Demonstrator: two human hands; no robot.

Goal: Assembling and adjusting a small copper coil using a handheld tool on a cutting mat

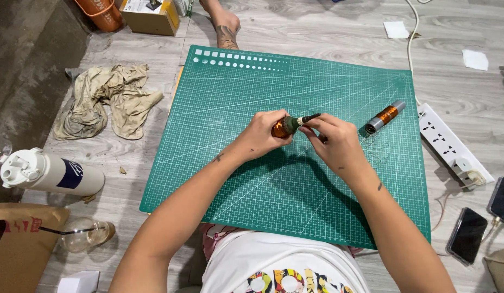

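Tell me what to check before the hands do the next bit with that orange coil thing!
1. Left hand grips the copper coil: ok, its fingers wrap round the coil.
2. Right hand holds the dark rod that sticks out of the coil: ok, pinched at the fingertips.
3. Work is over the green cutting mat: ok.
4. Second coil lies out of the way: ok, on the mat to the right, apart from both hands.
5. Power strip is off the mat: ok, on the floor by the mat's right edge.
6. Thin wire is free of tangles: cannot tell, too fine to see.
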